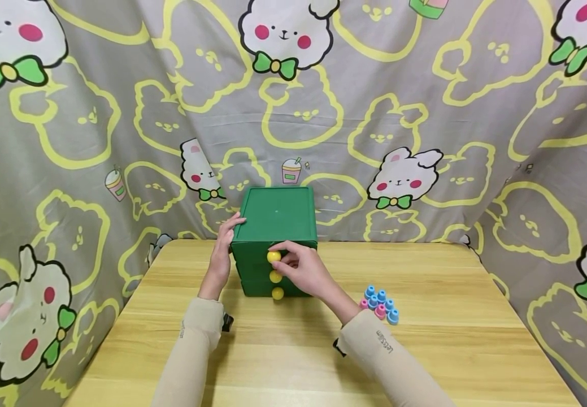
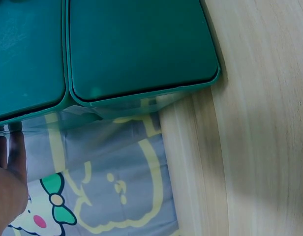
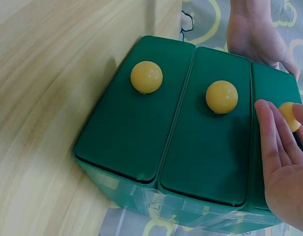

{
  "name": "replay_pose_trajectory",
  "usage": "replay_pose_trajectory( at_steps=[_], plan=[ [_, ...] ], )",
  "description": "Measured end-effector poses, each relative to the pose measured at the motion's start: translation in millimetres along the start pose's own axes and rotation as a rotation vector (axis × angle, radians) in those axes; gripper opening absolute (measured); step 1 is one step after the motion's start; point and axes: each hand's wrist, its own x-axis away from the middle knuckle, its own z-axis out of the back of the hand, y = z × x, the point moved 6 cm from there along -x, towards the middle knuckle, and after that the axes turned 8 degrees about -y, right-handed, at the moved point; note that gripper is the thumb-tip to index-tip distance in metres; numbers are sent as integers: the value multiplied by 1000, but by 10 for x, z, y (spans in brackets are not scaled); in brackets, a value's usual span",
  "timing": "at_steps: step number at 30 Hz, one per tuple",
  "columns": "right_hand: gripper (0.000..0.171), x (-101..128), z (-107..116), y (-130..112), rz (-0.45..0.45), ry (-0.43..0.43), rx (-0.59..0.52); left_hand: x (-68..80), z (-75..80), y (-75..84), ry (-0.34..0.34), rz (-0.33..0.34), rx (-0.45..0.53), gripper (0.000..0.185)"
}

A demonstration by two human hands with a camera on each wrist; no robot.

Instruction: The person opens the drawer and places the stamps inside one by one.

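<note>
A green three-drawer box (image 1: 278, 215) with round yellow knobs stands at the back of the table, and all its drawers look closed. With thumb and fingers my right hand (image 1: 303, 268) pinches the top yellow knob (image 1: 274, 256); the right wrist view shows the same knob (image 3: 289, 117) partly behind the fingers. The middle knob (image 3: 222, 97) and bottom knob (image 3: 146, 77) are untouched below it. My left hand (image 1: 222, 254) rests against the box's left side, fingertips at the top edge. In the left wrist view, only part of that hand (image 2: 9, 182) shows beside the box.
Several small blue and pink cup-shaped pieces (image 1: 381, 308) stand together on the wooden table (image 1: 446, 350), right of the box and beyond my right forearm. A grey curtain (image 1: 324, 135) with cartoon prints hangs behind the table and along both sides.
</note>
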Motion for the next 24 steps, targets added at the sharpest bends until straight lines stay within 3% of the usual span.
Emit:
replay_pose_trajectory(
  at_steps=[16,24],
  plan=[
    [28,15,-11,7,-11,4,11,5,-13,18,-5,8,-4,49],
    [30,20,-10,15,1,-3,14,69,-87,301,-18,23,-8,48]
  ],
)
